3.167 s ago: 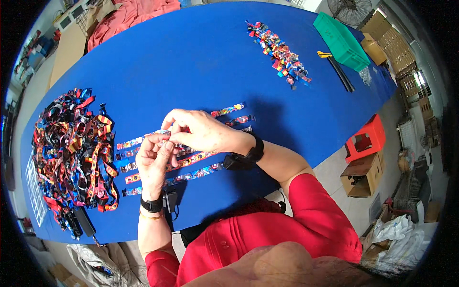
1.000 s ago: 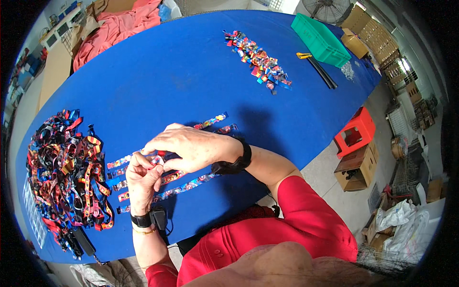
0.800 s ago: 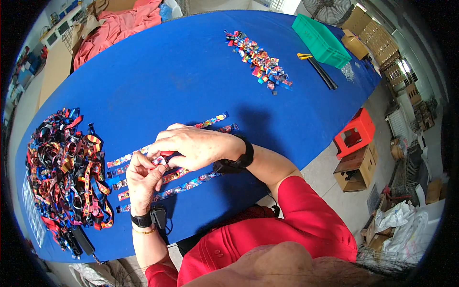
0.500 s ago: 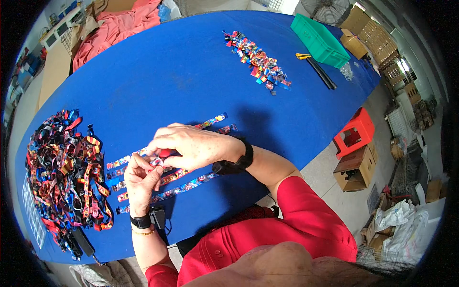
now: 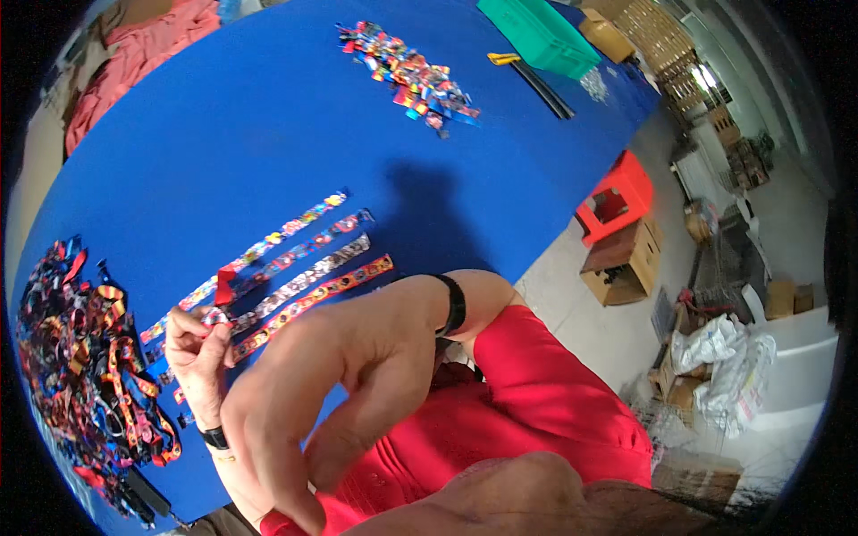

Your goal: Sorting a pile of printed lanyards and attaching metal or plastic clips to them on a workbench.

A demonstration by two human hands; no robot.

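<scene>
My left hand (image 5: 198, 359) is closed in a pinch on a small folded, colourful printed strap (image 5: 217, 318), with a red piece standing up from it. Below and to its right, my right hand (image 5: 331, 380) is raised close to the camera. Its fingers and thumb bend together at the tips; anything between them is too small to make out. Several printed straps (image 5: 304, 284) lie side by side in slanting rows on the blue-covered table (image 5: 241, 152). The hands and forearms hide parts of the nearer rows.
A tangled heap of lanyards (image 5: 80, 366) covers the table's left side. Short folded straps (image 5: 411, 76) are piled at the far side. Beyond them are a green crate (image 5: 541, 36), a yellow-handled cutter (image 5: 504, 59) and dark rods (image 5: 543, 91). A red stool (image 5: 618, 198) stands off the right edge.
My right hand has left the folded strap and come down towards me, nearer the camera. My left hand still holds the strap. The view has shifted, so the table contents appear further up and left.
</scene>
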